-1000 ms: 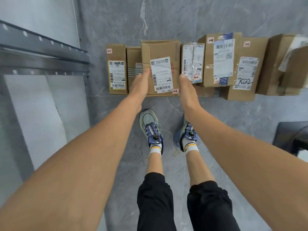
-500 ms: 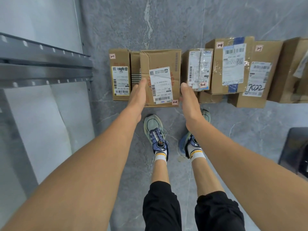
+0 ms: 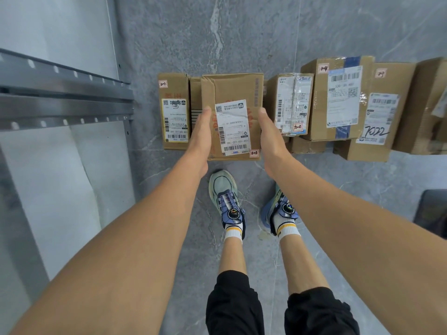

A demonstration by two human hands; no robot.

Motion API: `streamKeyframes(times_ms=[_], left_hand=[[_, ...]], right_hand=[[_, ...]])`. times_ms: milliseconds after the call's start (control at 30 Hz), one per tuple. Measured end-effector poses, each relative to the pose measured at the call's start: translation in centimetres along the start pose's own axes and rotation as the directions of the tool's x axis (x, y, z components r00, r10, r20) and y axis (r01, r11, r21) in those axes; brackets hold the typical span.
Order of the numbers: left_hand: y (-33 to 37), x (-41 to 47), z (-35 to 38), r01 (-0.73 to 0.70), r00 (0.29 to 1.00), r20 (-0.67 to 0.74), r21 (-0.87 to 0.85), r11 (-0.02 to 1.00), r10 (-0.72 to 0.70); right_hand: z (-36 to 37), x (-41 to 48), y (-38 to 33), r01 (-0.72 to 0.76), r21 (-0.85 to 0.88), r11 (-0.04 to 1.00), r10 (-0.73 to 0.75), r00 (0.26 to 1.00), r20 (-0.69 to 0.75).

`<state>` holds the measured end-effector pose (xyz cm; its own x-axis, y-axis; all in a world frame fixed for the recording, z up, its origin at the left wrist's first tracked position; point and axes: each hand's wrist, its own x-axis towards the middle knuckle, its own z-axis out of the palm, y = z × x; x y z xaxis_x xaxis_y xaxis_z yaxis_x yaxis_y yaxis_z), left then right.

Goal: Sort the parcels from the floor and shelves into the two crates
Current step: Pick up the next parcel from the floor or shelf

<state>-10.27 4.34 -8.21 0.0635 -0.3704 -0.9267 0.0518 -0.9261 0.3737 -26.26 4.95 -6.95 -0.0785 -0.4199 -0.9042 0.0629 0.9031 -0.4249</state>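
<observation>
Grey floor (image 3: 362, 177); left hand (image 3: 200, 134) and right hand (image 3: 269, 137), fingers straight, press one parcel's (image 3: 232, 91) two sides.

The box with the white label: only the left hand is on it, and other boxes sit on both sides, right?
No. Both hands are on the box: the left hand on its left side, the right hand on its right, as the head view shows. Yes, other boxes sit on both sides.

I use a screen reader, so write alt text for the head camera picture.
A left hand and right hand press the sides of a cardboard box in a row of labelled parcels on a grey floor. Shoes show below, a metal shelf at left.
</observation>
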Motion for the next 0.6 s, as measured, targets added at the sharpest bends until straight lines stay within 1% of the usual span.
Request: streamKeyframes(times_ms=[100, 233, 467, 600], left_hand=[[0.9, -2.6, -0.5, -0.015, 1.0, -0.002, -0.054, 0.998, 0.015], [3.5, -7.2, -1.3, -0.084, 0.996, 0.015, -0.103, 0.991, 0.086], [12.1, -20.1, -2.4, -0.251, 0.965, 0.039, -0.13, 0.959, 0.258], [17.7, -28.4, -3.1, -0.352, 0.934, 0.014, -0.144, 0.925, 0.357]], right_hand=[[0.1, -1.9, -0.8, 0.033, 0.0, 0.999, -0.033, 0.999, -0.008], [0.1, -6.1, -3.9, 0.115, -0.012, 0.993, -0.115, 0.993, 0.008], [0.6, -17.3, -13.5, 0.28, -0.069, 0.957, -0.278, 0.96, 0.037], [0.6, -24.7, -20.4, 0.425, -0.092, 0.9, -0.421, 0.905, 0.062]])
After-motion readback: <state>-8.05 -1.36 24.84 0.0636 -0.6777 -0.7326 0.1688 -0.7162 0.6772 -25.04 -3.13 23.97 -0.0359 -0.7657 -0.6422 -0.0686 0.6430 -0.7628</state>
